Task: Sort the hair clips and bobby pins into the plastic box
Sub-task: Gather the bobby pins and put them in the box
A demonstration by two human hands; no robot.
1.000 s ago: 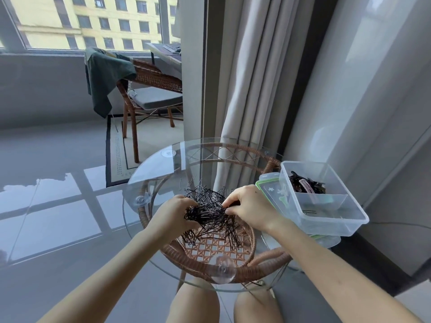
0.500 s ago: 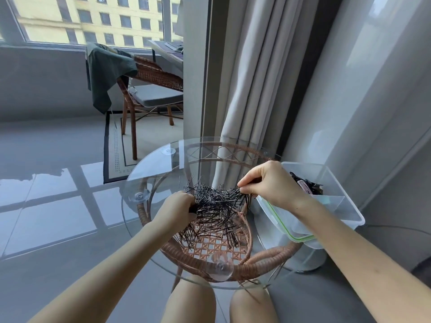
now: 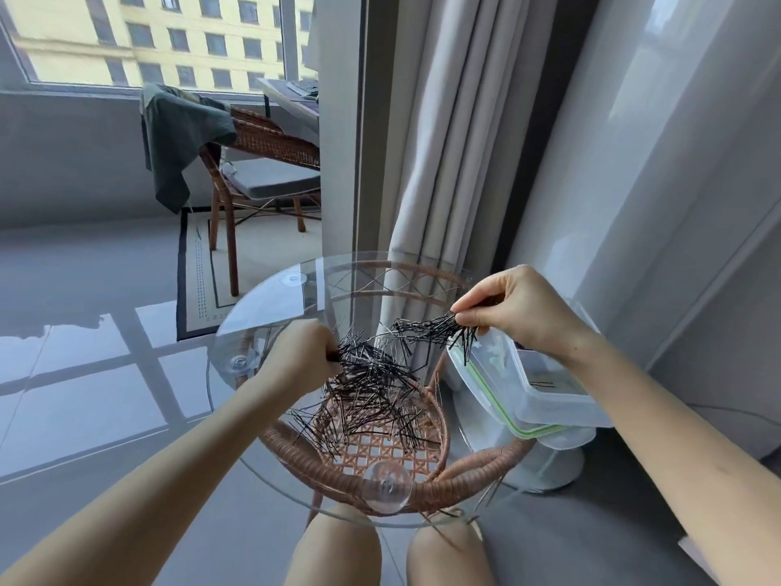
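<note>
A tangled pile of black bobby pins [image 3: 372, 391] lies on the round glass table [image 3: 270, 306]. My left hand [image 3: 302, 357] pinches the pile's left edge and holds it down. My right hand [image 3: 515, 310] is raised to the right, pinching a bunch of bobby pins [image 3: 435, 332] that hangs in the air just left of the clear plastic box [image 3: 553, 399]. The box sits at the table's right edge on its green-rimmed lid [image 3: 486, 382], and my right wrist hides most of its inside.
Under the glass is a wicker table frame [image 3: 380, 488]. Curtains [image 3: 443, 141] hang just behind the table. A wicker chair [image 3: 262, 162] with a green cloth stands farther back by the window. My knees show below the table's near edge.
My right hand has pulled a bunch of pins out of the pile and lifted it up and right toward the box. My left hand stays on the pile.
</note>
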